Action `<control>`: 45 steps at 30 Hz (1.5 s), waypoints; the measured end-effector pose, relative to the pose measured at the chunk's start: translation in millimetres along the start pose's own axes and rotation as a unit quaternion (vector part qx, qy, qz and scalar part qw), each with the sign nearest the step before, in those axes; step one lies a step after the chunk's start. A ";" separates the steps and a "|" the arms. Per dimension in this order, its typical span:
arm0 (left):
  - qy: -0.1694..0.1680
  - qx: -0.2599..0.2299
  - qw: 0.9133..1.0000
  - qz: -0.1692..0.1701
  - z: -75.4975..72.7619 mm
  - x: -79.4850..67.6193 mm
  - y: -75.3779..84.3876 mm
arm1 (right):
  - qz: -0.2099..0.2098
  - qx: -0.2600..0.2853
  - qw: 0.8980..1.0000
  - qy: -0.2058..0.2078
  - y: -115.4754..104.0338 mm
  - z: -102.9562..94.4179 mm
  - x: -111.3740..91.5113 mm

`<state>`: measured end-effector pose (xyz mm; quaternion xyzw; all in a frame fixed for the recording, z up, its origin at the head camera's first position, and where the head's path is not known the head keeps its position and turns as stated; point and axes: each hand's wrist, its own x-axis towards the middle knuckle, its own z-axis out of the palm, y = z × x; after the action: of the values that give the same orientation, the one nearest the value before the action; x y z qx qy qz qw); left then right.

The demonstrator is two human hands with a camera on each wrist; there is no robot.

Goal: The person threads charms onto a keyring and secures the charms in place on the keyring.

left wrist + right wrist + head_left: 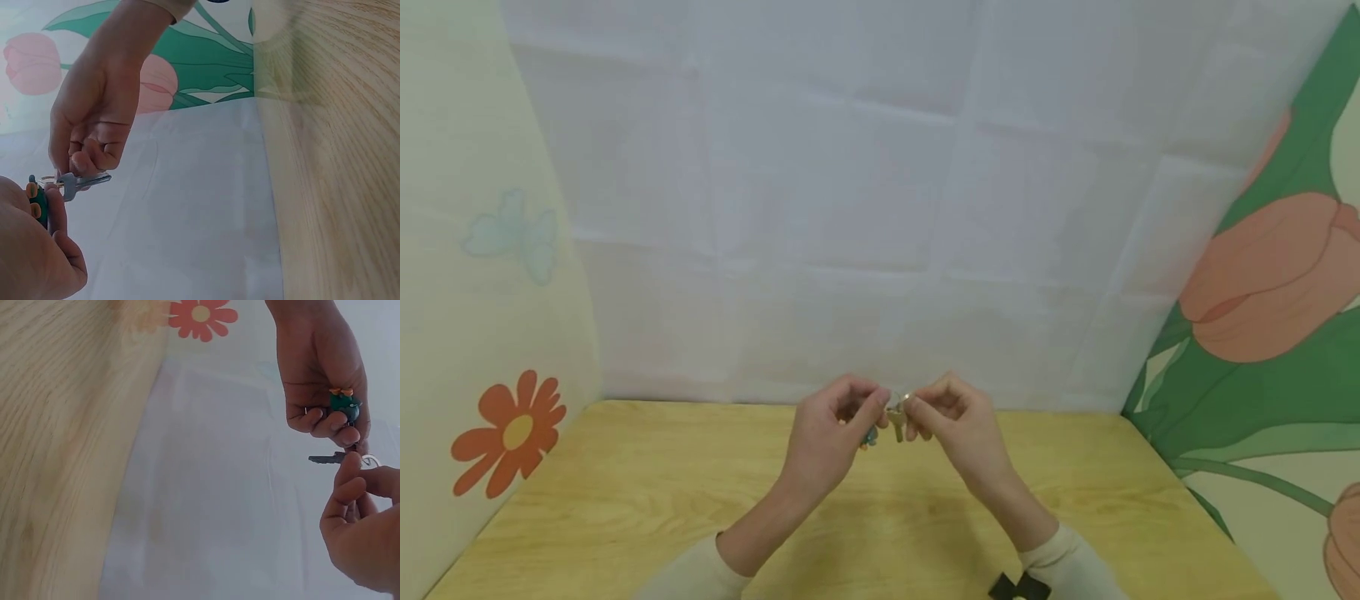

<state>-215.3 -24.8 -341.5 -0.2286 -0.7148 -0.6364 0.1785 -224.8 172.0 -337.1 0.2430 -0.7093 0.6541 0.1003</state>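
Evidently, in the head view the key (898,427) hangs on a thin ring (906,397) between both hands, above the wooden table (662,475). It should handle as light, rigid metal, perhaps slippery; its broad head seems the best place to hold, while the springy-looking ring probably wants fingertips. The right hand (958,421) pinches the ring, thumb and finger nearly together.

In the left wrist view, the left hand (37,247) holds a small green charm (41,206), probably soft and forgiving, beside the key's head.

In the right wrist view, the left hand's fingers curl round the charm; whether its thumb also touches the ring I cannot tell.
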 end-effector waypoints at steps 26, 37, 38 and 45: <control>-0.003 0.002 1.000 0.009 -2.3 -2.4 -1.3 | -0.425 -0.346 0.837 0.008 1.6 2.1 7.7; -0.008 -0.008 1.000 0.016 0.7 -2.2 -1.8 | -0.417 -0.314 0.852 0.035 5.3 3.5 6.8; -0.009 -0.008 1.000 0.017 1.2 -2.1 -1.7 | -0.415 -0.309 0.855 0.038 5.6 3.5 6.7; -0.014 -0.004 1.000 0.017 3.1 -2.3 -1.3 | -0.402 -0.293 0.866 0.051 8.8 3.3 5.7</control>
<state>-214.0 -22.1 -344.2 -0.2503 -0.7108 -0.6326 0.1789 -233.3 167.8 -342.6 0.4327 -0.7030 0.3307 0.4573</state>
